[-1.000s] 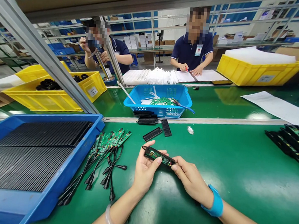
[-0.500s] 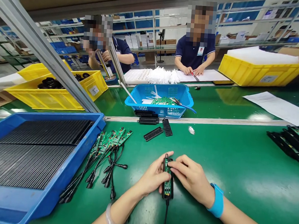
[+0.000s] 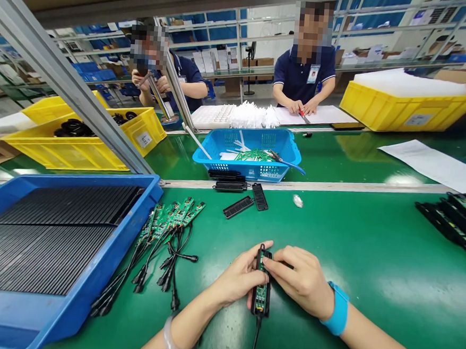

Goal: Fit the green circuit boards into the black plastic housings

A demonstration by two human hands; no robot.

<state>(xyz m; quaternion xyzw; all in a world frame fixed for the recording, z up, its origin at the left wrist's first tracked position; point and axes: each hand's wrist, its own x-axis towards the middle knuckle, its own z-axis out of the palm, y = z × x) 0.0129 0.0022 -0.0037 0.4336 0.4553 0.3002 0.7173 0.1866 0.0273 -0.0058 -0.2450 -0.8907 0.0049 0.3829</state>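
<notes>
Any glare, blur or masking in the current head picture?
Head view: pale glare on the green tabletop, right of the right hand; head view: pixel blocks over two co-workers' heads; head view: far shelves softer than the circuit board.

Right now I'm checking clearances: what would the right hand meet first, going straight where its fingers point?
The green circuit board in the black case; the right hand seems to touch it, though depth is unclear.
</notes>
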